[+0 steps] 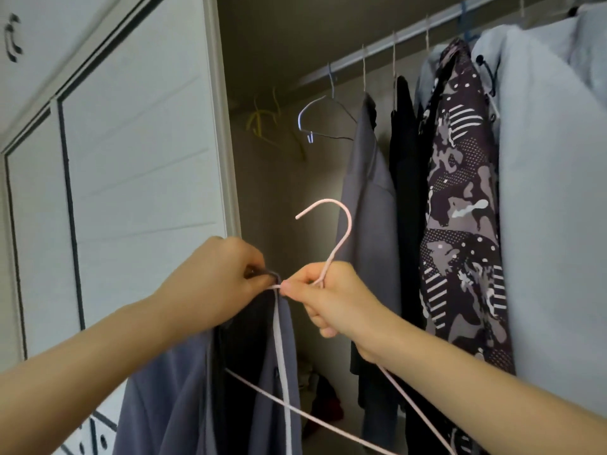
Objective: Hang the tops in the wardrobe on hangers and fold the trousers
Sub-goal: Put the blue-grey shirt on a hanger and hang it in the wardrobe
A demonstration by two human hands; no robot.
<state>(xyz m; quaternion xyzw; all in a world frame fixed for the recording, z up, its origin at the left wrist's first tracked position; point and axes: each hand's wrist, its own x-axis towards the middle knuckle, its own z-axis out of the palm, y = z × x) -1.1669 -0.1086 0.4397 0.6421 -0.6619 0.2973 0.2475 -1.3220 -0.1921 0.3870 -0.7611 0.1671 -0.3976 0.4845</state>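
Head view: both hands work a grey-blue top onto a pink hanger in front of the open wardrobe.

Low in the frame's centre, the right hand [331,300] is closed around the neck of the pink hanger [340,221], hook pointing up and curling left. The left hand [223,284], touching it from the left, pinches the fabric edge of the grey-blue top [184,389], which hangs straight down toward the bottom left. The hanger's wire arms run down and outward below the wrists. Up and to the right, well apart from the hook, the rail [377,54] slants across the upper right, already carrying clothes; a bare blue hanger [312,116] hangs left of them. The right hand is nearer the rail, so the lift probably falls to it.
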